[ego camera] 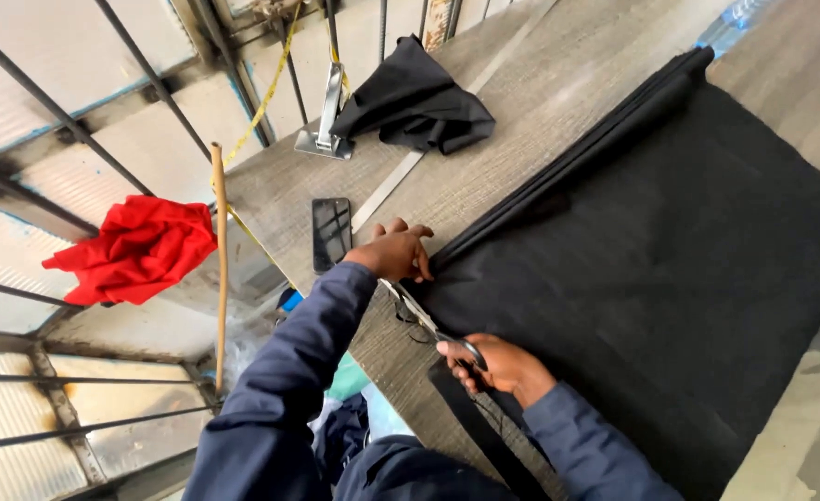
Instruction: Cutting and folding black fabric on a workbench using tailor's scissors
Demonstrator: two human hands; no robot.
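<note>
Black cloth [670, 269] spread flat on the wooden table [484, 176], pinned at its folded edge by the left hand [393, 252] to steady it, cut along the near edge with scissors [429, 320] gripped in the right hand [498, 366].

I see bare grey wood-grain tabletop [484, 121] beyond my left hand [393, 252], between the flat dark phone [331, 232] and the large black cloth sheet [670, 269]. A long steel ruler [387, 190] crosses that gap. Farther off, a crumpled black fabric piece [415, 102] and an upright metal clamp [326, 121] block the far edge. My right hand [503, 366] sits near the table's edge.
</note>
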